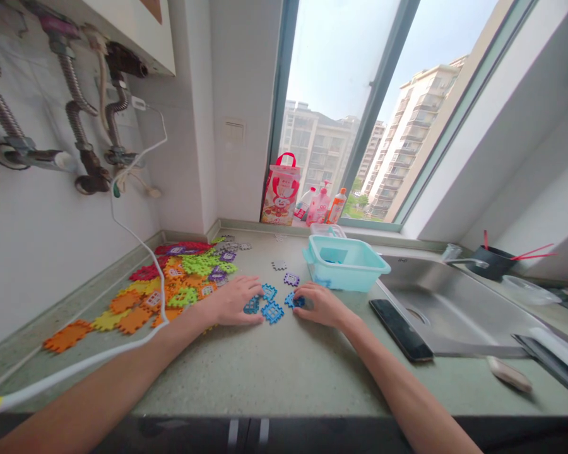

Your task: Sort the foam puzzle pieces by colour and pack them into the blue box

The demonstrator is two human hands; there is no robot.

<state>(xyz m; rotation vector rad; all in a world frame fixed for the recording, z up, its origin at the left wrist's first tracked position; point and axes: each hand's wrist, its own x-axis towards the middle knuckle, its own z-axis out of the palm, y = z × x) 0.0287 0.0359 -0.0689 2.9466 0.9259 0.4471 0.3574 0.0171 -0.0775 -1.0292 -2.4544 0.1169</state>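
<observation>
Where the counter (246, 378) extends left of the left hand (236, 301), a multicoloured heap of pieces (174, 285) lies, perhaps aside to leave working room. Just beyond the right hand (320, 305) stands the turquoise tub (345, 277), presumably for easy reach. The right hand pinches a blue piece (290, 301); the left hand, loosely bent, covers another, its grip impossible to tell. Flat between both lie 2 more blue pieces (272, 312), a purple piece (291, 279) just beyond.

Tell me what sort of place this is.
Probably a home kitchen: a steel sink with a tap is set into the counter, bottles stand by the window, and cabinet fronts show below.
</observation>
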